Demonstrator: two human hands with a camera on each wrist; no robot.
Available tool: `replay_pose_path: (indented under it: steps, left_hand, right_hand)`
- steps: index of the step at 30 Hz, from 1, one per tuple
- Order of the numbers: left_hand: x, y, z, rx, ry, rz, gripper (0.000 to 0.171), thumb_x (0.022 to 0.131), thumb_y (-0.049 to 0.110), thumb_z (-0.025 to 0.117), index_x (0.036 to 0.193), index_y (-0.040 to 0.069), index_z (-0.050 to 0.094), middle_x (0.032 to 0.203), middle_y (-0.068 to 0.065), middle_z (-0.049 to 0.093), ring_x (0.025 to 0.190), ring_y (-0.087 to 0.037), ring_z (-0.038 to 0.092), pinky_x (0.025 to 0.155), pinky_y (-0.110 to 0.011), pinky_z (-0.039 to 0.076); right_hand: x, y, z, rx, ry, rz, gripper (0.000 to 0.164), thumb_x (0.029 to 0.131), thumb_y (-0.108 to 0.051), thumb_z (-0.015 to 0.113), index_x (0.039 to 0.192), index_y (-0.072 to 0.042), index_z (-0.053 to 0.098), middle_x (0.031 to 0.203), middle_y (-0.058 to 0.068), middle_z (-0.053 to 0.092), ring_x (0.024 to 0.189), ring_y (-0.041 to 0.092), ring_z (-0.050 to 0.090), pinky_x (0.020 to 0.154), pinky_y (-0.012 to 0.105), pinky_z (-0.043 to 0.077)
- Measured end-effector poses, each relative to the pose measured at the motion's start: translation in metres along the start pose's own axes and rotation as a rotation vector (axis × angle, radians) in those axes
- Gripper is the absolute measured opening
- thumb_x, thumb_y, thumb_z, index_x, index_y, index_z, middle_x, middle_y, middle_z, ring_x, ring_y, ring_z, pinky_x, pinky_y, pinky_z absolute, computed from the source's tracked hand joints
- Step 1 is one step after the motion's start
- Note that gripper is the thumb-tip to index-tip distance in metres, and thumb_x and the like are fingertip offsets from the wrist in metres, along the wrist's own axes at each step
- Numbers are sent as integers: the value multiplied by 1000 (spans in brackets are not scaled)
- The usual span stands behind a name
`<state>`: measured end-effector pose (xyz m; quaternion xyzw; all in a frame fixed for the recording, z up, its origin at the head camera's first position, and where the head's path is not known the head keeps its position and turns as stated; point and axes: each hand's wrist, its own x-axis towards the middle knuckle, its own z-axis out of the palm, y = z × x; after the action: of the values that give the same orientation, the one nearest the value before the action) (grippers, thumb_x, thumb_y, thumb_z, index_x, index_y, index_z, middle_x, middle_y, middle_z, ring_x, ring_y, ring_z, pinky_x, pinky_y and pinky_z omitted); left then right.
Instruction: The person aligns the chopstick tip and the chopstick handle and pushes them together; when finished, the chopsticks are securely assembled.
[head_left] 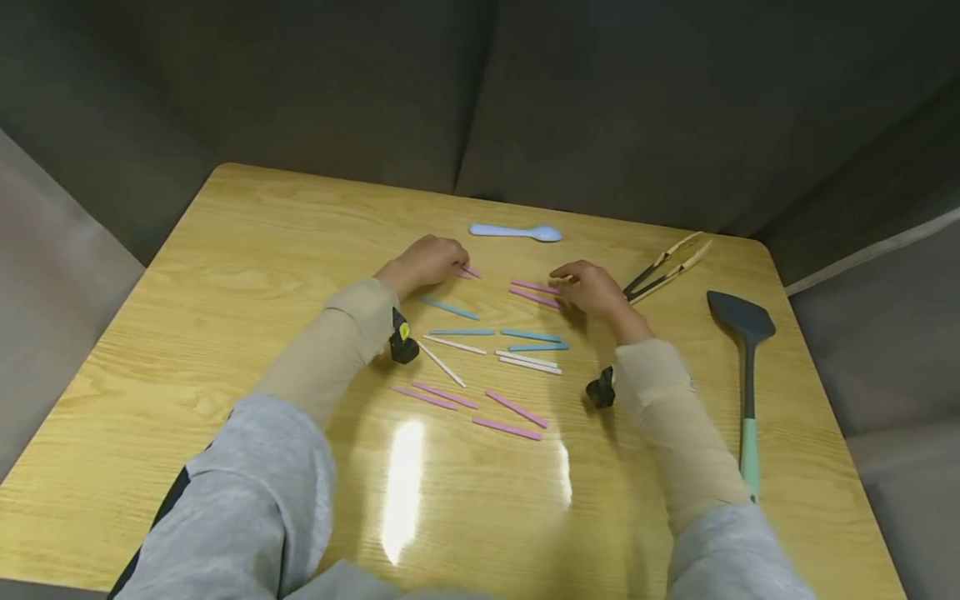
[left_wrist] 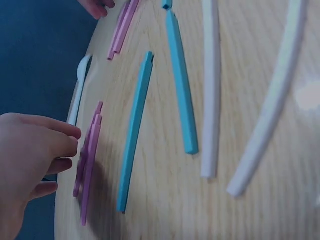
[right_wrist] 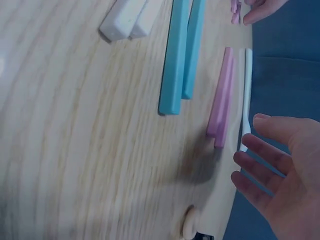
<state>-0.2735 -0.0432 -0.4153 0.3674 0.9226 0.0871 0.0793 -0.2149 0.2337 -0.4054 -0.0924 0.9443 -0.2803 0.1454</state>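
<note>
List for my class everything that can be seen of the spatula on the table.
The spatula has a broad, dark grey blade that narrows into a slim dark shaft, then a mint-green handle. It looks like plastic or silicone, though the material is uncertain. It lies on the wood-grain table, right of the tongs, blade toward the far edge, handle toward the person. Neither hand touches it; whether the right sleeve meets the handle's end is unclear.

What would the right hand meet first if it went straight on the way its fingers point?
Probably the pair of pink sticks just beyond the right hand's fingertips. Its height above the table is unclear, so it might pass over them.
</note>
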Motion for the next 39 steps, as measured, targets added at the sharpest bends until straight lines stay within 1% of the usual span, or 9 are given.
replay_pose_path:
  steps: [2, 5, 10, 14, 23, 27, 32, 35, 39]
  left_hand:
    - [1, 0, 0, 8, -40, -25, 20, 91, 12, 51, 103, 7, 66, 106, -8, 63, 101, -23, 56, 90, -37, 41]
    - [2, -1, 0, 32, -60, -37, 19, 91, 13, 52, 103, 7, 67, 106, -8, 62, 101, -23, 56, 90, -36, 42]
    - [6, 0, 2, 111, -37, -16, 15, 89, 13, 54, 95, 6, 67, 96, -7, 62, 91, -21, 58, 84, -35, 45]
    - [6, 2, 2, 155, -13, 0, 13, 90, 11, 54, 89, 5, 65, 90, -8, 61, 84, -21, 59, 80, -35, 46]
    - [13, 5, 1, 183, -34, -21, 10, 88, 10, 56, 83, 5, 64, 88, -7, 62, 83, -20, 59, 79, -34, 45]
    - [16, 6, -3, 157, -50, -26, 12, 89, 12, 55, 85, 4, 64, 91, -9, 62, 84, -21, 59, 77, -32, 47]
    - [12, 6, -9, 49, -28, -81, 16, 93, 15, 50, 93, 4, 62, 102, -9, 57, 85, -20, 56, 74, -31, 47]
    - [3, 9, -14, -9, 35, -87, 17, 93, 15, 48, 94, 4, 62, 98, -9, 57, 81, -20, 55, 70, -31, 47]
    - [-16, 17, -22, -52, 139, -39, 17, 93, 14, 48, 92, 4, 61, 89, -8, 60, 78, -20, 56, 68, -31, 47]
  right_hand:
    - [2, -1, 3, -3, -13, 0, 30, 91, -11, 52, 119, -2, 55, 122, 18, 48, 106, 33, 49, 85, 47, 42]
    - [5, -3, 5, -46, -31, -11, 28, 91, -12, 51, 117, -2, 57, 116, 18, 51, 100, 31, 50, 84, 46, 42]
    - [9, -2, 7, -142, -34, -52, 26, 90, -14, 53, 112, -2, 60, 105, 16, 55, 91, 28, 50, 80, 44, 42]
    - [12, -3, 10, -232, -11, -84, 23, 88, -15, 56, 107, -3, 62, 105, 15, 54, 92, 28, 51, 81, 44, 42]
    - [18, -10, 10, -384, 2, -61, 14, 87, -14, 56, 99, -7, 61, 101, 12, 52, 92, 29, 51, 74, 46, 45]
    - [17, -9, 7, -338, 3, -35, 14, 89, -13, 54, 99, -5, 59, 96, 12, 56, 84, 27, 54, 74, 45, 44]
    - [6, -9, -3, -232, 48, -41, 17, 89, -16, 54, 101, -4, 57, 95, 15, 62, 83, 28, 57, 75, 44, 44]
    - [-7, -13, -9, -184, 84, -81, 17, 89, -15, 54, 102, -4, 57, 97, 16, 61, 89, 30, 55, 77, 45, 43]
    - [-26, -20, -13, -121, 134, -168, 17, 90, -10, 53, 104, -2, 57, 96, 17, 60, 89, 29, 54, 77, 44, 43]
